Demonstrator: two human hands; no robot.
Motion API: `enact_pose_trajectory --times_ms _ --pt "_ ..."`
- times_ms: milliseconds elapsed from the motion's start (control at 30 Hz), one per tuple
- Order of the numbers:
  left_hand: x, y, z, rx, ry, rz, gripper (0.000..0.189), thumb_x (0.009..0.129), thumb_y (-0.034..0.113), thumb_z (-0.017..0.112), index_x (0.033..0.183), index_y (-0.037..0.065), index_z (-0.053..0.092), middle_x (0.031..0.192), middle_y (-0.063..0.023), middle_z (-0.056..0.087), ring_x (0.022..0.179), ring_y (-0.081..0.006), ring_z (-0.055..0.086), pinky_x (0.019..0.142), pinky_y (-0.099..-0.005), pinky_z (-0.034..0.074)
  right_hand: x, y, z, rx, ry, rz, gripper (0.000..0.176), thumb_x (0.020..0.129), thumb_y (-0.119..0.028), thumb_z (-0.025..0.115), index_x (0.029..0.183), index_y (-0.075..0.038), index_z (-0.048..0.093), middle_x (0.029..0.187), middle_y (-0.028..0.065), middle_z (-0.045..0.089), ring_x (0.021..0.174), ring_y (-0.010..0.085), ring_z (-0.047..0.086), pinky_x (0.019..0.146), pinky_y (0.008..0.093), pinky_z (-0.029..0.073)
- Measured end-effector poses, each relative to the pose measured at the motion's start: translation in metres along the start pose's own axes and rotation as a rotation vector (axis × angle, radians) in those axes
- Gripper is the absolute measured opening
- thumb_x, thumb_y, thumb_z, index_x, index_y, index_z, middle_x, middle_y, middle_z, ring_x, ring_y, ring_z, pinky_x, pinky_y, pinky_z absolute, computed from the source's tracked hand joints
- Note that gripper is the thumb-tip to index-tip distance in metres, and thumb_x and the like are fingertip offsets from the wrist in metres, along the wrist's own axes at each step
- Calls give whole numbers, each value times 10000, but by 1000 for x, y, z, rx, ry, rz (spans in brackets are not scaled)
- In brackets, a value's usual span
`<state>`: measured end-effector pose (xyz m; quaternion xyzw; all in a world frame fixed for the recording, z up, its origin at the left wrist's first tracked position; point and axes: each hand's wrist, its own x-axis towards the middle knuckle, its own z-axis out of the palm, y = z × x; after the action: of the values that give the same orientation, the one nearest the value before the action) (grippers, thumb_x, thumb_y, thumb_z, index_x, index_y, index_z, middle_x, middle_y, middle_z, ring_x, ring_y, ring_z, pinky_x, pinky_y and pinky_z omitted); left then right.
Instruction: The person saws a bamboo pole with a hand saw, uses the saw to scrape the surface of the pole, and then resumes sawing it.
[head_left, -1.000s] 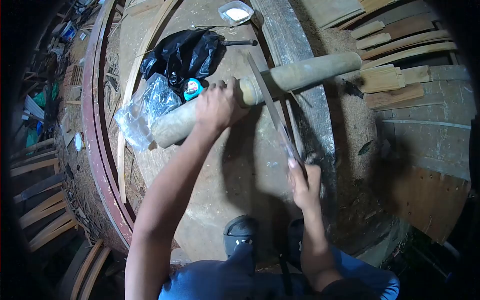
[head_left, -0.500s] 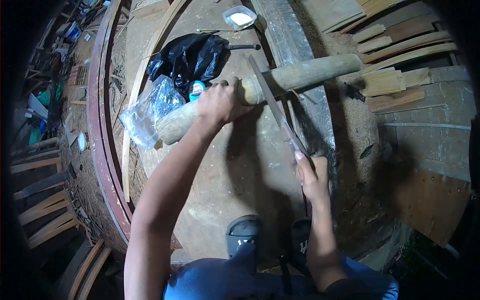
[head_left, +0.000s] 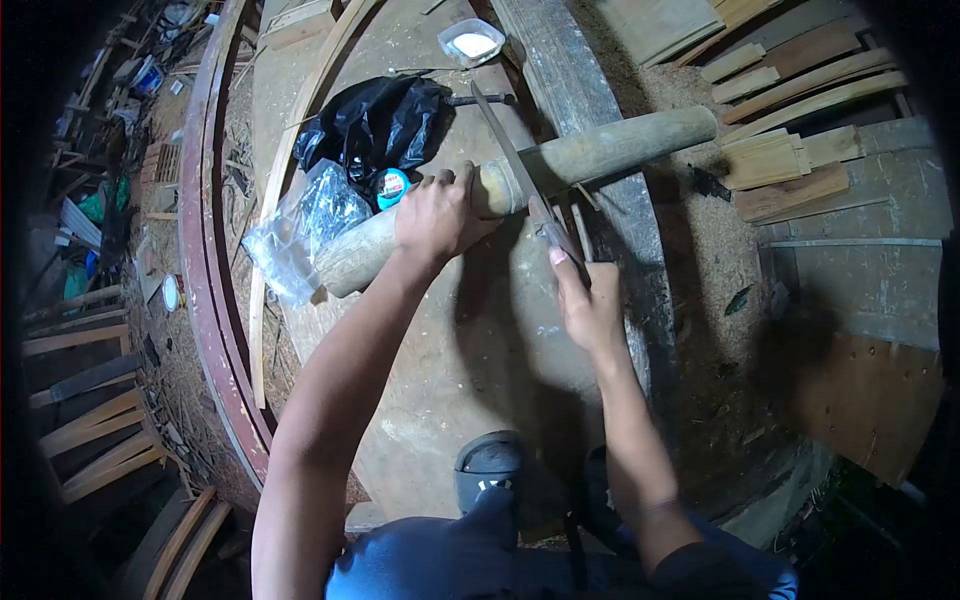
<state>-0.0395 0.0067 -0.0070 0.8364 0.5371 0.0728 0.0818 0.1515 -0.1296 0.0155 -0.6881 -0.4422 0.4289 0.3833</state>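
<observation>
A thick bamboo pole (head_left: 620,145) lies slantwise over the plywood board and a wooden beam. My left hand (head_left: 435,215) is wrapped round the pole from above, to the left of a ring-shaped node. In my right hand (head_left: 588,300) is the handle of a handsaw (head_left: 507,143). Its blade crosses the pole just right of the node, the tip pointing away from me. How deep the teeth sit in the bamboo cannot be seen. Beyond my left hand are a turquoise-lidded round container (head_left: 392,187), a clear plastic bag (head_left: 300,240) and a black plastic bag (head_left: 375,120).
The plywood board (head_left: 430,370) bears my sandalled feet (head_left: 490,465). A weathered beam (head_left: 570,70) supports the pole's right part. At the back stands a plastic tub (head_left: 470,42) with white contents. Curved maroon timber (head_left: 208,250) runs along the left; cut boards (head_left: 770,160) lie at right on sawdust.
My right hand has pushed the handsaw forward and to the left, so its handle is closer to the pole. My left hand keeps its hold on the bamboo.
</observation>
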Motion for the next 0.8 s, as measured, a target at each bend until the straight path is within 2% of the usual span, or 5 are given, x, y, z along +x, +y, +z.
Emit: enact_pose_trajectory --times_ms 300,433,633,733,800 --pt "-13 3 20 45 230 74 763 743 550 790 1293 67 576 1031 -185 675 993 -352 690 822 -454 562 -67 6 -28 0 1 66 565 1019 -345 608 552 -85 425 510 -69 373 473 40 322 442 312 213" --pt "-3 -6 0 53 33 -20 797 793 670 696 1283 47 609 1081 -174 691 999 -323 692 889 -431 533 -36 -13 -30 -17 -12 17 566 1020 -318 611 530 -110 418 499 -82 384 448 28 305 429 290 194" --pt "-24 -25 -12 -594 533 -228 303 980 274 646 947 -20 713 847 -201 685 819 -359 687 725 -402 515 -41 -2 -29 -57 -5 -3 570 1025 -320 603 528 -121 409 497 -82 381 442 30 314 426 283 203" --pt "-54 -45 -23 -582 532 -392 290 962 174 666 775 -45 694 717 -197 623 624 -339 606 611 -445 460 -42 8 -28 14 -19 8 569 1028 -319 598 529 -119 410 496 -78 385 437 34 323 425 280 209" --pt "-78 -64 -22 -422 654 -469 284 961 193 677 786 -30 692 762 -181 640 699 -343 611 675 -431 462 -43 13 -27 54 -25 13 569 1030 -318 595 529 -117 412 496 -76 388 435 37 329 425 278 213"
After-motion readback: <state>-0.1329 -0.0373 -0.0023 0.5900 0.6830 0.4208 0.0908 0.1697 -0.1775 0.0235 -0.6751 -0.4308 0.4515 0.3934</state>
